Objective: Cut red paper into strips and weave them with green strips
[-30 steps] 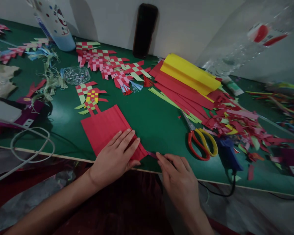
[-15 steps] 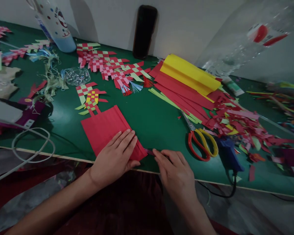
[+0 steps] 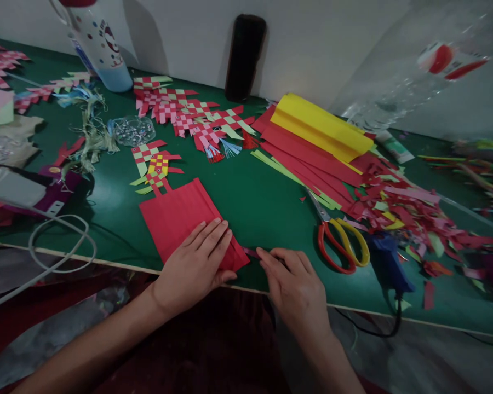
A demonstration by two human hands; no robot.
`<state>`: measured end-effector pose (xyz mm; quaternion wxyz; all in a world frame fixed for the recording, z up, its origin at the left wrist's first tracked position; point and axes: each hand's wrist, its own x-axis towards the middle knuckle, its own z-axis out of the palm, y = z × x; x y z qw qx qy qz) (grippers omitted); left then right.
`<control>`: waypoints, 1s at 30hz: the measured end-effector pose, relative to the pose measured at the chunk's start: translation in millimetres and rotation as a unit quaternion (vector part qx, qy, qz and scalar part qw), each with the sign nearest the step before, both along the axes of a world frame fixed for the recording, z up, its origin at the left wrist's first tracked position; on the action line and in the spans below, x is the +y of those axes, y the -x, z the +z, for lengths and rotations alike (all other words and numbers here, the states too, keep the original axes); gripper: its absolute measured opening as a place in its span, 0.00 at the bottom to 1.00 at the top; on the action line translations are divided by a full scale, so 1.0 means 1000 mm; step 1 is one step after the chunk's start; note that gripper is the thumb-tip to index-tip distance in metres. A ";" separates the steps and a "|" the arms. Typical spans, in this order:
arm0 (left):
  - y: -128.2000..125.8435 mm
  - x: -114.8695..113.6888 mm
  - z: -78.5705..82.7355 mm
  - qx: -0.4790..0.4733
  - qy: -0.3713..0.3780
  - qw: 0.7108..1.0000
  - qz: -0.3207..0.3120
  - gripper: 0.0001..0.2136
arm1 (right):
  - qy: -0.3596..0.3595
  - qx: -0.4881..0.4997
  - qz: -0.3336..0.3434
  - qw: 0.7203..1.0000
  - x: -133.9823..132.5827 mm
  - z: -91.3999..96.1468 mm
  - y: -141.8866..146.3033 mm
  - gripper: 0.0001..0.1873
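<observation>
A folded red paper sheet (image 3: pixel 176 216) lies near the front edge of the green table (image 3: pixel 254 202). My left hand (image 3: pixel 197 265) rests flat on its near right part, fingers stretched out and close together. My right hand (image 3: pixel 296 284) sits just right of the sheet's corner, fingers curled around a thin tool whose pinkish tip (image 3: pixel 252 253) pokes out toward the paper. What the tool is I cannot make out.
Red and yellow scissors (image 3: pixel 339 241) and a blue glue gun (image 3: pixel 388 257) lie to the right. Yellow and red paper (image 3: pixel 318 128), cut scraps (image 3: pixel 406 205), woven paper fish (image 3: pixel 189 112), a bottle (image 3: pixel 101 46), a dark upright object (image 3: pixel 242 57) and a white cable (image 3: pixel 57 246) surround them.
My right hand has slid slightly left toward the red sheet's corner. My left hand stays pressed on the paper. The view has tilted a little.
</observation>
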<state>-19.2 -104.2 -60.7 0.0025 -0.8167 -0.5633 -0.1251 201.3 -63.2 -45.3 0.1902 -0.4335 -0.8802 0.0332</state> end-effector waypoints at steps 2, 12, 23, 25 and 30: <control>0.000 0.000 0.000 0.004 -0.002 1.000 -0.002 0.32 | -0.005 0.004 0.000 1.000 0.002 0.000 0.000 0.15; 0.000 0.000 0.000 0.002 0.002 1.000 0.000 0.32 | -0.011 0.004 0.013 1.000 0.008 -0.002 0.008 0.13; 0.009 0.011 0.016 0.028 0.050 0.998 0.005 0.33 | -0.011 0.011 0.010 1.000 0.011 -0.002 0.006 0.13; 0.016 0.015 0.018 0.020 0.053 0.998 0.000 0.33 | -0.011 0.013 0.015 1.000 0.012 -0.002 0.005 0.13; 0.021 0.015 0.012 0.022 0.036 0.999 -0.003 0.42 | -0.013 0.012 0.019 1.000 0.009 -0.001 0.004 0.13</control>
